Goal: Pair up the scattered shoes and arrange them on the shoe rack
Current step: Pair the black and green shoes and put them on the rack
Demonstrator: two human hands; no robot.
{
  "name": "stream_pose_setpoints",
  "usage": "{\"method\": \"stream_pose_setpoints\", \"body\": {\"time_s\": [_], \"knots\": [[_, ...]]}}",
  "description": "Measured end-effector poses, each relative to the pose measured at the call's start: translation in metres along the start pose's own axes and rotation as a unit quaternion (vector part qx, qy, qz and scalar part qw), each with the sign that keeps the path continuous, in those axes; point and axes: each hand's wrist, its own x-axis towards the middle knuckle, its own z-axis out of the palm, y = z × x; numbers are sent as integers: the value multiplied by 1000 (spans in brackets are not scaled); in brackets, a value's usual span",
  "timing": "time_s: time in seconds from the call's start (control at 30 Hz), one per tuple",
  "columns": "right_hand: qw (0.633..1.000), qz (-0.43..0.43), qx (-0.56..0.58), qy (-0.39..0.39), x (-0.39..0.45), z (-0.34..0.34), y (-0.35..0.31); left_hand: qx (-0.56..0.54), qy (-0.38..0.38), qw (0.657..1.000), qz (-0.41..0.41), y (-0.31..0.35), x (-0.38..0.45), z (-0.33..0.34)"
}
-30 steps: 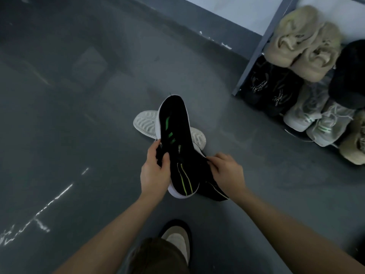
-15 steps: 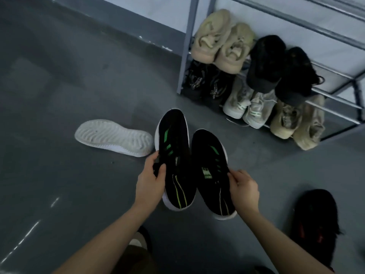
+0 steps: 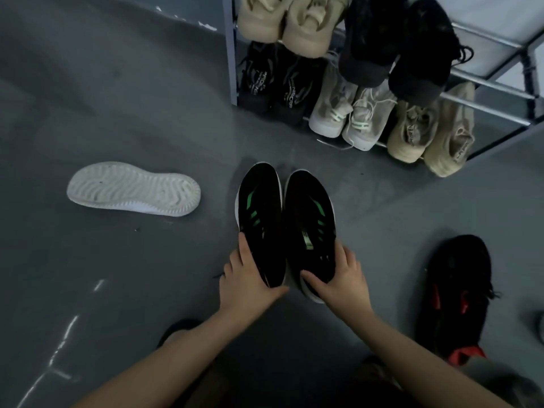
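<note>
My left hand (image 3: 247, 282) grips the heel of the left black shoe (image 3: 260, 213). My right hand (image 3: 343, 282) grips the heel of the right black shoe (image 3: 309, 219). The two shoes touch side by side above the grey floor (image 3: 117, 98), near the shoe rack (image 3: 232, 54). They are black with green stripes and white soles. My hands hide the heels. A white shoe (image 3: 134, 188) lies sole up. A black and red shoe (image 3: 456, 293) is dim. Writing on the rack shoes is too small to read.
</note>
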Motion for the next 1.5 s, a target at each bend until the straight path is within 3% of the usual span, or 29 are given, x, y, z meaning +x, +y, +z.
{"method": "stream_pose_setpoints", "body": {"time_s": [0.13, 0.3, 0.57, 1.03, 1.27, 1.5], "knots": [[996, -5, -91, -24, -5, 9, 4, 41, 18, 999, 21, 5, 5, 9], [997, -12, -69, -23, -6, 15, 1, -2, 34, 999, 27, 4, 4, 7], [995, -37, 38, 86, -10, -10, -12, -109, 125, 981, 102, 12, -2, -20], [945, -89, 155, 273, -23, -113, -57, -105, 283, 918, 255, 98, -40, -77], [909, -83, 202, 356, -7, -179, -60, -127, 281, 898, 314, 173, -33, -106], [919, -54, 140, 365, 19, -218, -19, -133, 223, 906, 334, 233, -7, -89]]}}
